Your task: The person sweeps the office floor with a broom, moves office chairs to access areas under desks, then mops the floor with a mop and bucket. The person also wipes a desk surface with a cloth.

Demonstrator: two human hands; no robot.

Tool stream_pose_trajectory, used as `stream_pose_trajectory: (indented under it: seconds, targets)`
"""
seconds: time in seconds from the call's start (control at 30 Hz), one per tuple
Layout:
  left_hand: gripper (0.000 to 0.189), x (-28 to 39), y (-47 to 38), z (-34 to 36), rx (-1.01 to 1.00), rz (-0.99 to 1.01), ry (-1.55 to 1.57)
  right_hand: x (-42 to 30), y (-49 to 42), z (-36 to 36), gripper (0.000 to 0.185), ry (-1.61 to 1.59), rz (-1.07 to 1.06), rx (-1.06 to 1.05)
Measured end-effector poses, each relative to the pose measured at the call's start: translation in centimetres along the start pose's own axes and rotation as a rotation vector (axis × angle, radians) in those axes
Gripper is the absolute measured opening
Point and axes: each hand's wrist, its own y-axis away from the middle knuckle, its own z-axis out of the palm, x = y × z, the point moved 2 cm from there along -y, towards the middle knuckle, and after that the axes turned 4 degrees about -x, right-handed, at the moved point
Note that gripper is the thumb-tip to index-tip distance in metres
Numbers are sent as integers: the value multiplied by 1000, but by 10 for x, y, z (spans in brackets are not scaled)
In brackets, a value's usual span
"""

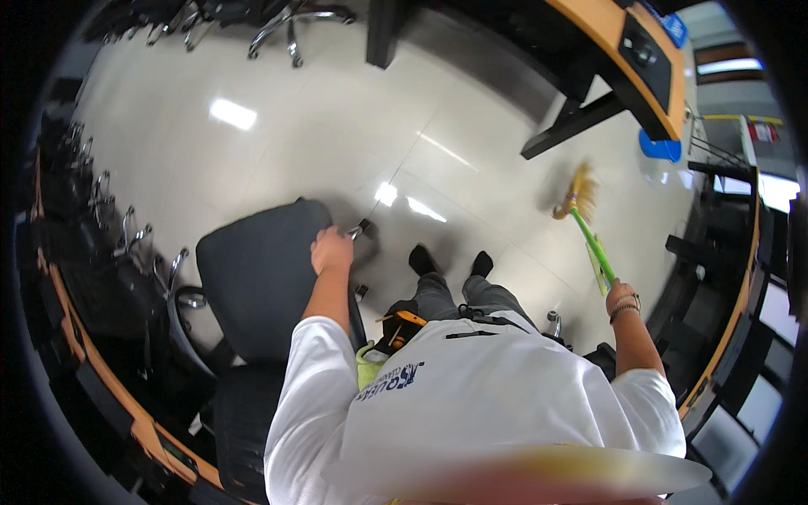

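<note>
My left hand [332, 250] rests on the upper edge of a black office chair's backrest [265, 265]; its fingers are partly hidden. Out to the right, my right hand [621, 297] is closed around the green handle of a broom [593, 243]. The broom's straw bristles [584, 189] are over the tiled floor and look blurred. A pale green strip lies along the handle. At my waist hangs a pouch [394, 328] with an orange-handled tool and a light green cloth.
A wooden-topped desk [670, 120] with black legs stands ahead at the right, a blue bin [659, 148] beside it. Office chairs [293, 31] with wheeled chrome bases stand at the upper left and along the left desks. More desks [726, 328] line the right side.
</note>
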Motion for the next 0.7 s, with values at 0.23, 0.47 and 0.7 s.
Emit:
stream_pose_trajectory:
  seconds: [0.23,0.47,0.7]
  targets:
    - [35,5,6,-1,-32,-48,-10,10,59,10,48,-1416,-354,-1076]
    - [40,4,12,9,135,-64,7,-158,29,-36,29,-1406,-879,-1377]
    - [49,24,78,12,236,-117,-69,-279,-127,-84,11,-1528,-343,-1180]
